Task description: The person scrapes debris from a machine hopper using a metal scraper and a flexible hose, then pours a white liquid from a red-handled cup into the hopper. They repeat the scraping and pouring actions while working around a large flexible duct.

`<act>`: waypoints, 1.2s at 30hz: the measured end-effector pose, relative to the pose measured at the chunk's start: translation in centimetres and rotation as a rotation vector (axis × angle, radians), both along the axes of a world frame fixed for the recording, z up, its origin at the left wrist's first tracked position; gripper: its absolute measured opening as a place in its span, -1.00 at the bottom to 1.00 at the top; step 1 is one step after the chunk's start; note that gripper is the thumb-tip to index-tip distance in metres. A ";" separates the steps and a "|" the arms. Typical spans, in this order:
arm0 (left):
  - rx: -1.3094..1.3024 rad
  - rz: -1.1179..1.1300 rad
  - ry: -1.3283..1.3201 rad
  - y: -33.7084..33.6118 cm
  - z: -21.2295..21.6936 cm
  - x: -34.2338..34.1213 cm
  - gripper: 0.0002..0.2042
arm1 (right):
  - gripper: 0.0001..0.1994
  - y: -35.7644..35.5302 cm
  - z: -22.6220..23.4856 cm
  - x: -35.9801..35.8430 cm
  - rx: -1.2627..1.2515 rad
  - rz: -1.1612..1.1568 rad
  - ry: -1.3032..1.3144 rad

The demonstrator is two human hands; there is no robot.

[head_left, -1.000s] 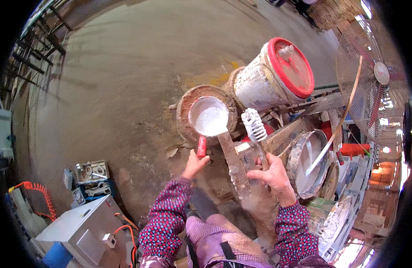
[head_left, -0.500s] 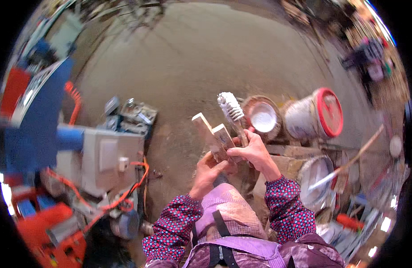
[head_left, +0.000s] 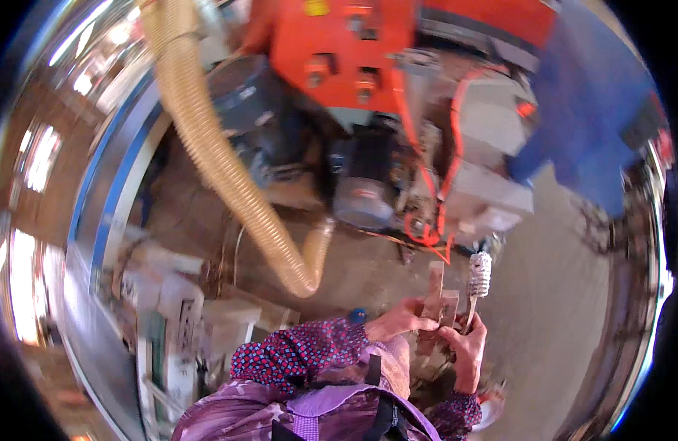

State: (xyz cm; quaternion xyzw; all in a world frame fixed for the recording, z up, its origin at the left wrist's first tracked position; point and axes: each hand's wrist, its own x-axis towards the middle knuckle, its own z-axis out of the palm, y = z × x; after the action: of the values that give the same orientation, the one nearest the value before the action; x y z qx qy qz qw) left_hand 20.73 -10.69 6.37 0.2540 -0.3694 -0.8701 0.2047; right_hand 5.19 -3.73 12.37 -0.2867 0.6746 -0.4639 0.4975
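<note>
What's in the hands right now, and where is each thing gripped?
The right hand holds the white-coated brush by its handle; the left hand grips the wood below its two far ends.

I can't see where the handle of the brush [head_left: 480, 275] ends inside the right hand [head_left: 469, 348]. The blue panel [head_left: 592, 95] is a smear to me; the orange machine [head_left: 335, 48] and ribbed hose [head_left: 214, 147] are cut off up top.

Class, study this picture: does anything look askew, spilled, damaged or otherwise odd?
The translucent tan, ribbed hose doubles back sharply near the floor, perhaps bent too tightly. The thin, bright orange cord looks untidily looped.
</note>
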 end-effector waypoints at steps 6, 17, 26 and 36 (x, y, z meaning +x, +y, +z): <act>0.162 0.560 -0.012 4.8 2.9 10.9 -0.66 | -0.73 -5.6 3.8 7.2 0.050 0.444 0.041; -0.021 1.185 -0.843 15.1 5.0 31.4 -0.72 | -0.79 -14.1 4.6 22.0 0.087 0.860 0.196; 0.306 1.767 0.092 11.3 11.1 40.5 -0.73 | -0.77 -20.1 3.9 40.3 -0.205 1.136 0.062; 0.289 1.897 0.251 1.8 12.4 47.6 -0.78 | -0.71 -31.5 2.7 58.1 -0.074 1.219 -0.034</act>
State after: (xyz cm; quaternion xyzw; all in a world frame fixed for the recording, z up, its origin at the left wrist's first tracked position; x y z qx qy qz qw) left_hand 68.36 -8.85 18.80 0.3744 0.1243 -0.4007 0.8269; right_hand 63.33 -35.20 15.08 -0.6307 0.3643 -0.1231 0.6740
